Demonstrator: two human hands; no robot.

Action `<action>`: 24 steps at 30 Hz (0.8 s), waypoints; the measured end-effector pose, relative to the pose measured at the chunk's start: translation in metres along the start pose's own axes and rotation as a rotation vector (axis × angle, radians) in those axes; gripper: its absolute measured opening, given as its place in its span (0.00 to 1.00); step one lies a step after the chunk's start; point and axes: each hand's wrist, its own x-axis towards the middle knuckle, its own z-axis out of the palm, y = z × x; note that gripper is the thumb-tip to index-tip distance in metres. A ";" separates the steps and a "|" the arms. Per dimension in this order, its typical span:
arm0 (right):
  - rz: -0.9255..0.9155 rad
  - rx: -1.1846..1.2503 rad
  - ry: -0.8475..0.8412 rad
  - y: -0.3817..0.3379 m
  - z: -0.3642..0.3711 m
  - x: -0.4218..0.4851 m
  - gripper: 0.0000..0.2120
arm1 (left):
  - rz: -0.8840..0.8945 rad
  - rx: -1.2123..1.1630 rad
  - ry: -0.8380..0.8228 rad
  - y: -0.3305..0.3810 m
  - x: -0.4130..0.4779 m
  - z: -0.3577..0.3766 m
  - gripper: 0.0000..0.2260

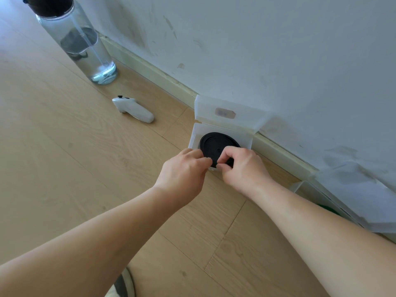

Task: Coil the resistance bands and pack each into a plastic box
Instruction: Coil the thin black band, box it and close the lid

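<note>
Two pinches: left hand (pixel 184 168) and right hand (pixel 243 166) nip the near rim of the coiled band (pixel 216 141), apparently seating it in the open plastic box (pixel 193 137) at the far edge of the floor (pixel 85 168). Next: release, close the lid (pixel 248 117).

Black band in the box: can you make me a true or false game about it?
1. The black band is coiled inside the plastic box. True.
2. The box's lid is shut. False: it stands open against the wall.
3. The right hand pinches the band's near edge. True.
4. The water bottle lies on its side. False: it stands upright.
5. The white controller is in the box. False: it lies on the floor, left of it.
</note>
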 end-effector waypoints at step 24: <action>-0.042 0.010 -0.121 0.007 0.008 0.001 0.09 | -0.235 -0.307 0.015 -0.006 -0.007 0.011 0.05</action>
